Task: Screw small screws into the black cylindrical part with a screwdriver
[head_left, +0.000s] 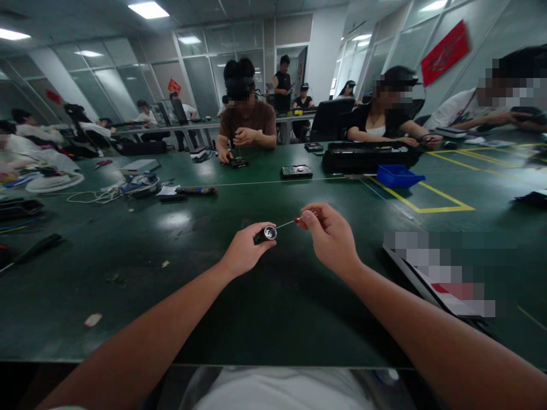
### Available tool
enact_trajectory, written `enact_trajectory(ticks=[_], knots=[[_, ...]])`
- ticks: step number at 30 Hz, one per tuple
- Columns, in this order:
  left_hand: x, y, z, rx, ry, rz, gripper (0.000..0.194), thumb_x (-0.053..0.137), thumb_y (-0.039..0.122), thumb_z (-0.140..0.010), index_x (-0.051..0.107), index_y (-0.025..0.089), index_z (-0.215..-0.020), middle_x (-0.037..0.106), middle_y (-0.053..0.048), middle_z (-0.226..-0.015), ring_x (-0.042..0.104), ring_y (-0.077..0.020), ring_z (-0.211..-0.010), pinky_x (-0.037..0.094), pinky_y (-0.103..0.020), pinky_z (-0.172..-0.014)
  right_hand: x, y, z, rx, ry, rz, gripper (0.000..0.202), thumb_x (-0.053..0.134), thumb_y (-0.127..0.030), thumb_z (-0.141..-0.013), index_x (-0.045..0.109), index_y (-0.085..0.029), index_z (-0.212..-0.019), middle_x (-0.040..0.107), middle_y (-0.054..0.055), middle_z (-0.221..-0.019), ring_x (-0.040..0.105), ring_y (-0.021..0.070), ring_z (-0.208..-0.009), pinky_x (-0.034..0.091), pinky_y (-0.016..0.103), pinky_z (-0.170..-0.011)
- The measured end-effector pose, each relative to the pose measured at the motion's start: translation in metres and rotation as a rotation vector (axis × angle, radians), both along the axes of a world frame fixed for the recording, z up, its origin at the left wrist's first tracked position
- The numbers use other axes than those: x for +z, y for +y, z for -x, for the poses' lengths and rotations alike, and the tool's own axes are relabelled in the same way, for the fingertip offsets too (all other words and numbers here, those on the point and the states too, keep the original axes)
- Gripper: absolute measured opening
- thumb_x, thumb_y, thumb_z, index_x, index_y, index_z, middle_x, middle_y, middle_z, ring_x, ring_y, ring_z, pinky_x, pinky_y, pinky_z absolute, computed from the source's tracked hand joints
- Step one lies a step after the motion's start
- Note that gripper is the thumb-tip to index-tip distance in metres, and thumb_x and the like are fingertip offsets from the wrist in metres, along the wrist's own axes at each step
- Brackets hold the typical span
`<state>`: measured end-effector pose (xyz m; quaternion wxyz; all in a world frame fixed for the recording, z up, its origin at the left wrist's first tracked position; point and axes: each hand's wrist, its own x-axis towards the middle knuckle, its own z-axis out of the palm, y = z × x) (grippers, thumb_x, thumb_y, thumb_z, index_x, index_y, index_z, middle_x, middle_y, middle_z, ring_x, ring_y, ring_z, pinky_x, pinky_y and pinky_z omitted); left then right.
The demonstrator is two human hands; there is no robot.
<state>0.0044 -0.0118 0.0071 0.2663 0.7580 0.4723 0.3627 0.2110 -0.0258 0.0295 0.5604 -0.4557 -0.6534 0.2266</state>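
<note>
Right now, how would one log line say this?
left hand: holding dark cylinder | right hand: holding screwdriver | shaft: points at cylinder's silver-rimmed end

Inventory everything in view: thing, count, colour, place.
cylinder: 1, black, silver-rimmed end, in left hand
screwdriver: 1, silver shaft, red collar, in right hand
table: 1, green, under hands
boxy device: 1, dark, centre ahead
long casing: 1, black, ahead right
tray: 1, blue, ahead right
tape outlines: several, yellow, right
cables: bundle, pale, left
box: 1, silver, left
grille: 1, white, far left
co-workers: at least ten, around room
red signs: at least three, walls
ceiling lights: several, white
left hand: 1, bare, centre
right hand: 1, bare, right of centre
</note>
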Motion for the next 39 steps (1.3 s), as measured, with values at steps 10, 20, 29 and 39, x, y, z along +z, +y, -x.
enact_trajectory(ticks=[10, 20, 29, 39], knots=[[-0.002, 0.000, 0.004, 0.003, 0.010, -0.031, 0.039, 0.072, 0.021, -0.084, 0.066, 0.024, -0.122, 0.069, -0.003, -0.123, 0.061, -0.0219, -0.117, 0.043, -0.038, -0.107, 0.005, -0.004, 0.001, -0.037, -0.095, -0.009, 0.017, 0.052, -0.035, -0.096, 0.062, -0.020, -0.093, 0.072, 0.003, -0.079, 0.068, 0.0175, -0.071, 0.049, 0.031, -0.066], [-0.001, 0.000, 0.005, -0.010, 0.018, -0.051, 0.039, 0.072, 0.023, -0.085, 0.066, 0.025, -0.123, 0.068, -0.003, -0.123, 0.061, -0.0221, -0.118, 0.044, -0.038, -0.105, 0.007, -0.004, 0.001, -0.118, -0.150, 0.013, 0.023, 0.051, -0.037, -0.097, 0.064, -0.019, -0.091, 0.068, 0.001, -0.071, 0.063, 0.0156, -0.065, 0.043, 0.028, -0.060], [-0.006, 0.002, 0.005, -0.048, 0.053, -0.119, 0.040, 0.075, 0.018, -0.081, 0.068, 0.024, -0.120, 0.070, -0.003, -0.117, 0.063, -0.0203, -0.111, 0.046, -0.036, -0.103, 0.010, -0.006, -0.001, -0.068, -0.270, -0.061, 0.021, 0.056, -0.036, -0.093, 0.065, -0.020, -0.084, 0.066, 0.000, -0.069, 0.059, 0.0150, -0.061, 0.039, 0.028, -0.058], [-0.006, 0.003, 0.006, -0.010, 0.080, -0.105, 0.041, 0.074, 0.021, -0.083, 0.067, 0.024, -0.123, 0.069, -0.004, -0.119, 0.062, -0.0220, -0.112, 0.046, -0.038, -0.103, 0.009, -0.006, 0.001, -0.052, -0.331, 0.047, 0.030, 0.046, -0.039, -0.098, 0.065, -0.019, -0.087, 0.063, 0.001, -0.064, 0.056, 0.0157, -0.056, 0.036, 0.029, -0.056]])
